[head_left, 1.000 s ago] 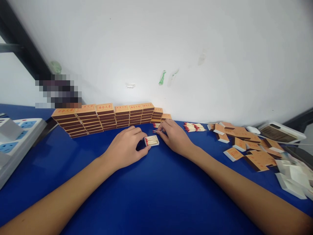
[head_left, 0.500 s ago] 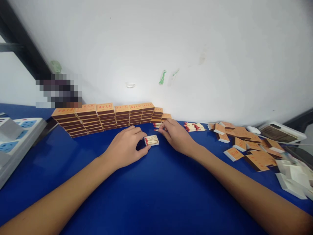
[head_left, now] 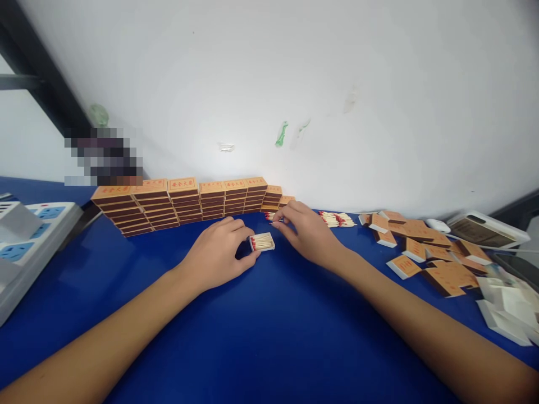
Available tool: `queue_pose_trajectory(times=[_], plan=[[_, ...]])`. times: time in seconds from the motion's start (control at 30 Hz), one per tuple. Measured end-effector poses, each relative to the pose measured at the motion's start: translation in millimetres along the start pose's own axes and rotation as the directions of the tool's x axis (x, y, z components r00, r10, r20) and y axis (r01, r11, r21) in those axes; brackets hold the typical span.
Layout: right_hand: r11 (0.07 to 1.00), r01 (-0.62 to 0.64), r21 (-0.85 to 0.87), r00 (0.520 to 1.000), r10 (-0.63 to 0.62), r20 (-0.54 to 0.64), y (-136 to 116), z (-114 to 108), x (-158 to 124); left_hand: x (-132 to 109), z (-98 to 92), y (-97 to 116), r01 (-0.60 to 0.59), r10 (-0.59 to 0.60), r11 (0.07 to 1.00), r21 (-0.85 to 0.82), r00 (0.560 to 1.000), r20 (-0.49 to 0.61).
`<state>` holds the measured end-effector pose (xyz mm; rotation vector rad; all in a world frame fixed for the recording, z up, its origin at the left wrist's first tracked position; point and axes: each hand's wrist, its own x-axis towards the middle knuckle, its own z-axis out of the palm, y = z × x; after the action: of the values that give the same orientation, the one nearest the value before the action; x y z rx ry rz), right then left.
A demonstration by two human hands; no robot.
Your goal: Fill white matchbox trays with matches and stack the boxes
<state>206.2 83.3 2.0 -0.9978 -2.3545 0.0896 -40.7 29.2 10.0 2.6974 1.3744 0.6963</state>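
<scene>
My left hand (head_left: 219,249) steadies a small white matchbox tray (head_left: 273,243) on the blue table, thumb and fingers gripping its left end. Red-tipped matches (head_left: 262,242) lie inside the tray. Just to the right and slightly behind it, my right hand (head_left: 310,234) is closed in a pinch. A match's small red tip (head_left: 272,222) shows at those fingertips; the rest of it is hidden by the fingers. Behind this hand are loose matches (head_left: 270,215), partly covered, and a larger pile of matches (head_left: 338,219) lies to its right.
Stacked orange-and-brown matchboxes (head_left: 183,201) line the wall from the left to the middle. Scattered matchbox sleeves (head_left: 448,278) and white trays (head_left: 503,322) lie at the right, near a white device (head_left: 490,229). A power strip (head_left: 40,247) stands at the left edge.
The right hand's pinching fingers have shifted very slightly. My left hand still holds the tray in the same place. The whole view has moved a few pixels.
</scene>
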Motion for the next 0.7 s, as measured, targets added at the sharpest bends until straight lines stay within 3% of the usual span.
queue_pose_trajectory(times=[0.2, 0.7], plan=[[0.995, -0.079, -0.068, 0.996, 0.081, 0.028, 27.0, 7.0, -4.9, 0.9, 0.3, -0.5, 0.002, -0.002, 1.000, 0.001, 1.000, -0.002], [0.997, -0.055, -0.054, 0.994, 0.060, 0.091, 26.8, 10.6, -4.1, 0.8, -0.4, -0.2, -0.001, 0.001, 1.000, 0.002, 1.000, -0.002]])
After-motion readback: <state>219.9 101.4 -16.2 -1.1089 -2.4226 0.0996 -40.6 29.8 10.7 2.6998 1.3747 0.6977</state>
